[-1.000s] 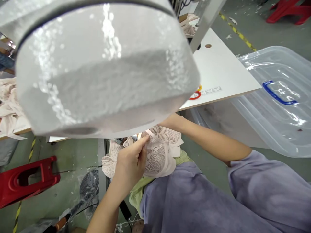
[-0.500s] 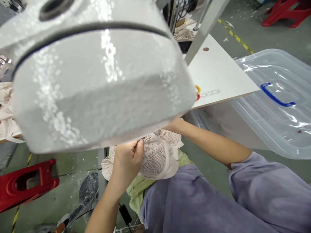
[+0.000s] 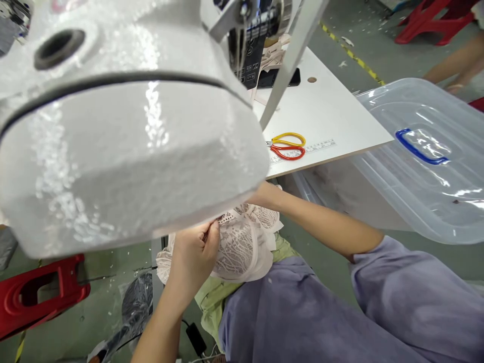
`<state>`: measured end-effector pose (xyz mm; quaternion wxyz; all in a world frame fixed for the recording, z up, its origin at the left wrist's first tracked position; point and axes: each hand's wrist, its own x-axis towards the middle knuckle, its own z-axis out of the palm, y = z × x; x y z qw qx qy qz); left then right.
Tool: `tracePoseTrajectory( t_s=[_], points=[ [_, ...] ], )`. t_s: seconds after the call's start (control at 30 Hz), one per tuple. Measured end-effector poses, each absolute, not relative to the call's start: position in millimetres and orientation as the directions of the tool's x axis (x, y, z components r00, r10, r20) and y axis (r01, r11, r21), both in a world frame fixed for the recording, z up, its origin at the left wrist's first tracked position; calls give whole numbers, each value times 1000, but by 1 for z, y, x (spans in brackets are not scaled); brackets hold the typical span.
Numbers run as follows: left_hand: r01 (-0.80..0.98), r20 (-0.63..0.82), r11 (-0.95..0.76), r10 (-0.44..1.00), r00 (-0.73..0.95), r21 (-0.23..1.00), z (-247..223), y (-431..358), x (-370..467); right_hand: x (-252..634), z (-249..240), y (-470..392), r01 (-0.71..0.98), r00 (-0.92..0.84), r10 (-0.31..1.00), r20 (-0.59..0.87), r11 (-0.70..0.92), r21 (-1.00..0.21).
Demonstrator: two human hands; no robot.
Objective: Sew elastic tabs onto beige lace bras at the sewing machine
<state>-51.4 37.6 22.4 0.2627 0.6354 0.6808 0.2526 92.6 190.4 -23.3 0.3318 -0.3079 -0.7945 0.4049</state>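
A big pale-grey sewing machine head [image 3: 151, 166] fills the upper left and hides the needle area. Below its lower edge, my left hand [image 3: 196, 247] pinches the edge of a beige lace bra [image 3: 236, 252], thumb on top. The bra's cups hang over my lap, on a green cloth [image 3: 215, 297]. My right hand [image 3: 262, 195] reaches under the right end of the machine head, at the bra's far side. Its fingers are hidden behind the machine, so its grip does not show.
On the white table [image 3: 333, 111] lie scissors [image 3: 289, 146] with yellow and red handles, a clear ruler [image 3: 321, 145] and a dark phone [image 3: 280, 78]. A lidded plastic bin [image 3: 427, 201] stands right. A red stool [image 3: 41, 292] is at left. Another person's arm [image 3: 457, 63] shows upper right.
The view has shifted, so the machine head sits further left and lower, and the scissors and phone now show. Both hands stay at the bra with little movement. Another person's arm has appeared.
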Motion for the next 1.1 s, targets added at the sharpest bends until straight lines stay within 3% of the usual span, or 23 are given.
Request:
tracePoseTrajectory(
  t_s=[0.6, 1.1],
  points=[
    [793, 15, 30, 999, -49, 608, 23, 34, -52, 94, -24, 193, 149, -576, 764, 289, 446, -883],
    [864, 227, -5, 966, -127, 503, 5, 17, -50, 89, -32, 190, 151, -511, 781, 360, 493, -857]
  ],
)
